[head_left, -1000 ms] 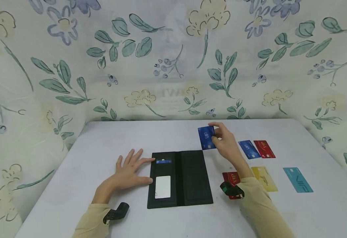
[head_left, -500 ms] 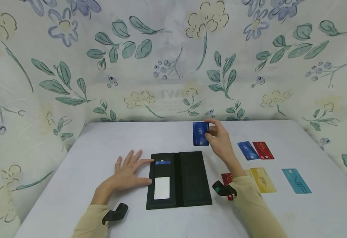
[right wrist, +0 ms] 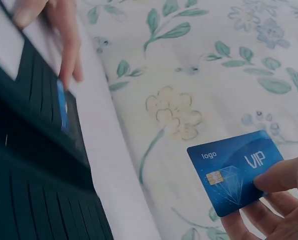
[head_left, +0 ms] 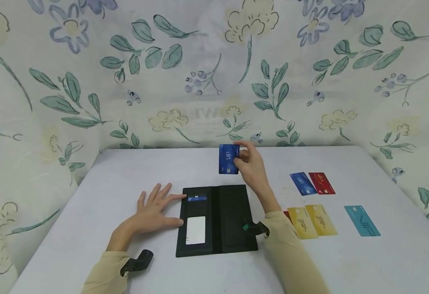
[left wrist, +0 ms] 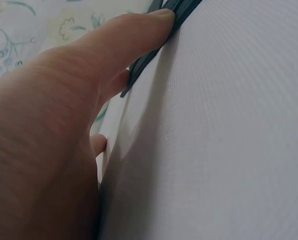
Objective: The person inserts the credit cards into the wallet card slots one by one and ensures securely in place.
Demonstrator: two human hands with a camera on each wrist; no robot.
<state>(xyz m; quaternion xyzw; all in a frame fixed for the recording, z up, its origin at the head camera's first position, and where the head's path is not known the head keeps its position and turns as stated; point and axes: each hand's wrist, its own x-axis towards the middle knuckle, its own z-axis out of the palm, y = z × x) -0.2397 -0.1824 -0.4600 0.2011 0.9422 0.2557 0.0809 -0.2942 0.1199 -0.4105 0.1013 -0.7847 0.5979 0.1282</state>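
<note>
A black card wallet (head_left: 235,218) lies unfolded on the white table, with a blue card (head_left: 197,198) tucked in its upper left slot and a white panel (head_left: 195,230) below. My left hand (head_left: 152,216) rests at the wallet's left edge, its fingers spread; in the left wrist view the thumb (left wrist: 139,32) touches that edge. Above and beyond the wallet, my right hand (head_left: 252,165) pinches a blue VIP card (head_left: 229,159) between thumb and fingers. The right wrist view shows this card's (right wrist: 238,170) chip, "logo" and "VIP" print.
Right of the wallet lie a blue card (head_left: 303,183), a red card (head_left: 322,183), two yellow cards (head_left: 321,219) and a teal card (head_left: 362,221). Another red card (head_left: 287,215) is mostly behind the right sleeve. Floral fabric (head_left: 199,81) hangs behind the table.
My right hand has carried the blue VIP card leftward, from beyond the wallet's right corner to above its far edge. Its sleeve now uncovers a second yellow card. The left hand stays put.
</note>
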